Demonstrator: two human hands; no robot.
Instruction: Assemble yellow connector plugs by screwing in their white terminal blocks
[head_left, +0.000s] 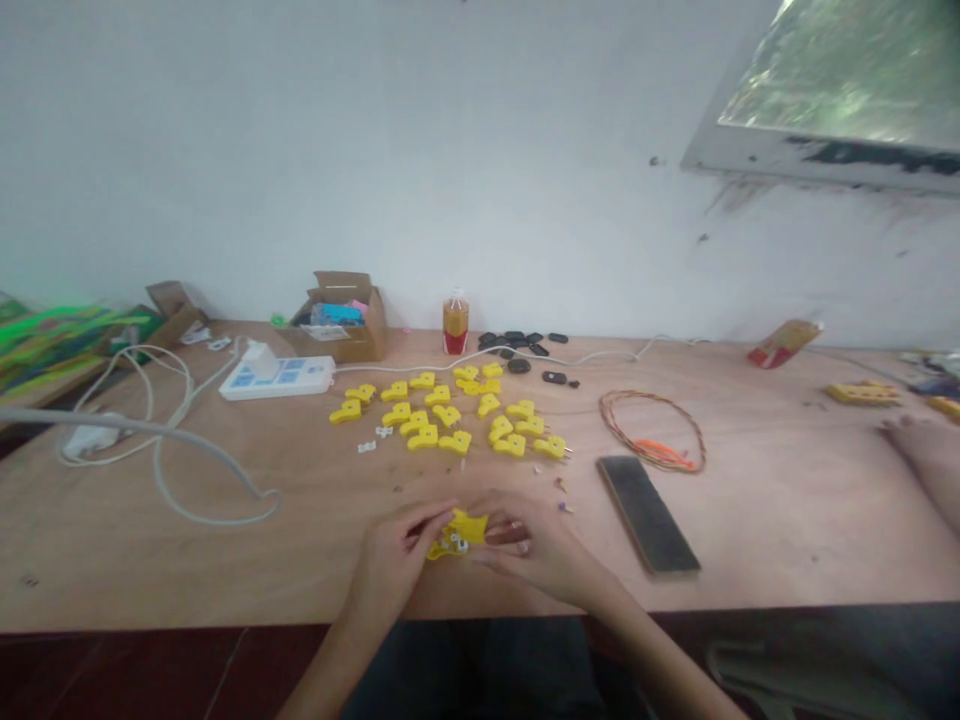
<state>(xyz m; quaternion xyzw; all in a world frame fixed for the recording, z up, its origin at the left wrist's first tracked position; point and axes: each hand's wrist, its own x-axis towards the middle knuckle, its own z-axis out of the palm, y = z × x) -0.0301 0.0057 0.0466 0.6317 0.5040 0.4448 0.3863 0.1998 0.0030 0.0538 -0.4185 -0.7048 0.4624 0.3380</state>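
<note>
Both your hands are close together at the near edge of the plywood table, around one yellow plug body with a white part at its side. Your left hand is curled, its fingers wrapped over the plug's left end and pinching it. Your right hand is bent over from the other side, with its fingertips pressed in against the plug. Something dark shows between those fingers, but you can't tell what it is.

Ahead of your hands, about two dozen more yellow plugs lie scattered in a loose cluster, with small white clips at its left side. A few tiny bits sit just beyond your right hand, beside a dark rectangular sanding block. Farther right lies a coil of copper-coloured wire with orange ends.

Along the back, you have a white power strip, a cardboard box, a bottle and some black pieces. A grey cable loops across the left side. Another person's hand rests at the far right edge of your view.
</note>
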